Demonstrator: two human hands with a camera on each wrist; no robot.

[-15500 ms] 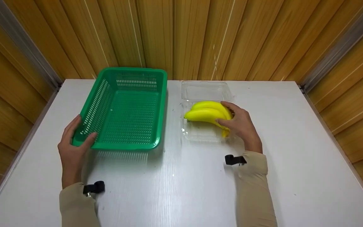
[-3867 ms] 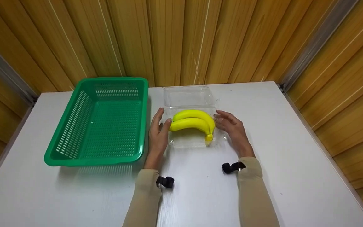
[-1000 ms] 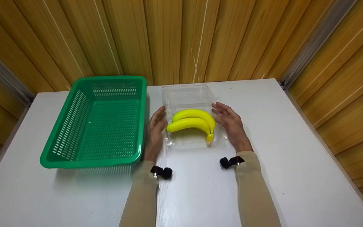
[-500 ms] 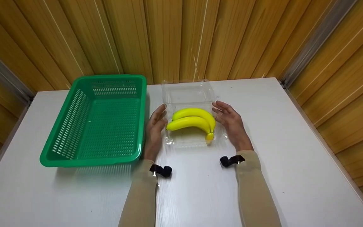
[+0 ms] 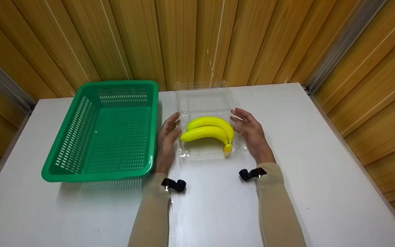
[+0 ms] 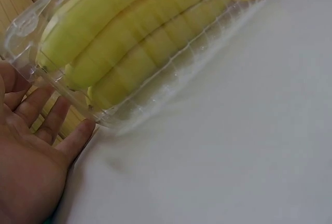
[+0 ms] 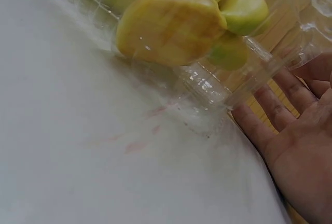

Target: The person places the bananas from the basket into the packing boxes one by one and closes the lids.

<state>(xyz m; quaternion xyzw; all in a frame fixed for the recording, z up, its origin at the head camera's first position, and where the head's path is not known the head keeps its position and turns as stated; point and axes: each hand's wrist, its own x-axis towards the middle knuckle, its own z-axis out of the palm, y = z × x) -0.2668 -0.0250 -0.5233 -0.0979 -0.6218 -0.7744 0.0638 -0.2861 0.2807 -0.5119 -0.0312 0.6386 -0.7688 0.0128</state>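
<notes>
A bunch of yellow bananas (image 5: pixel 206 132) lies in the base of a clear hinged plastic clamshell box (image 5: pixel 202 154). Its see-through lid (image 5: pixel 202 99) is folded away to the far side. My left hand (image 5: pixel 166 140) is at the box's left side, and the left wrist view has its extended fingers (image 6: pixel 54 117) at the box's wall (image 6: pixel 78 105). On the opposite side is my right hand (image 5: pixel 252 135), its fingers (image 7: pixel 277 105) stretched out along the box's corner in the right wrist view. The bananas' stem end (image 7: pixel 171 27) points towards the right hand.
A green perforated plastic basket (image 5: pixel 98 176) stands close to the left of my left forearm. All this is on a white table (image 5: pixel 214 212) with wood-look panel walls (image 5: pixel 180 41) behind and at the sides.
Over the last second the lid's far edge has risen, while both hands and the bananas stay nearly in place. Long before, my left hand was on the basket and my right hand on the bananas.
</notes>
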